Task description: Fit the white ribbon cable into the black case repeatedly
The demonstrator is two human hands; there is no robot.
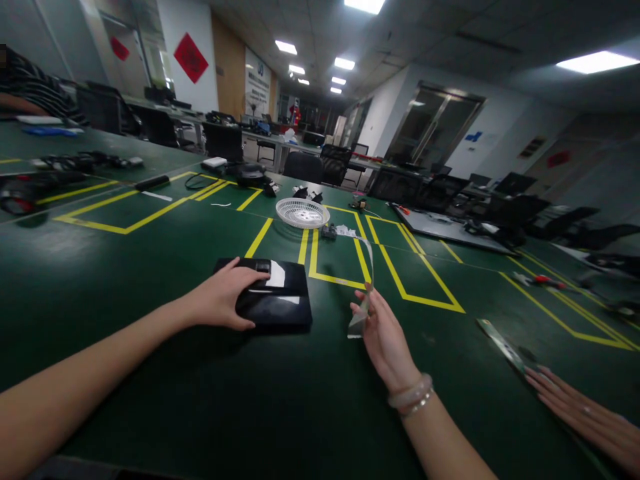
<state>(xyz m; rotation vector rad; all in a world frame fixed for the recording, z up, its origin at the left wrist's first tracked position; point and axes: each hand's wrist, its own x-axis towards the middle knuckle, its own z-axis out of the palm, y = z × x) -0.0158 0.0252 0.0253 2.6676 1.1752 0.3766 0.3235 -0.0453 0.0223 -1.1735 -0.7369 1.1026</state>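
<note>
On the green table a glossy black box point(280, 303) lies flat. My left hand point(223, 293) rests on its left part, fingers spread over the top and the thumb at the near edge. My right hand point(383, 333), with bracelets at the wrist, pinches a clear, thin strip point(371, 257) to the right of the box. The strip curves up and away from the fingers toward a small dark object point(329, 231) with white paper beside it. A short end of the strip hangs below the fingers.
A white round basket point(303, 213) stands beyond the box. Yellow tape outlines mark the table point(200, 400). At the right, another person's hand point(575, 400) touches a long thin strip point(503, 345). A large grey panel point(450, 230) lies at the back right; cables point(85, 160) lie at the left.
</note>
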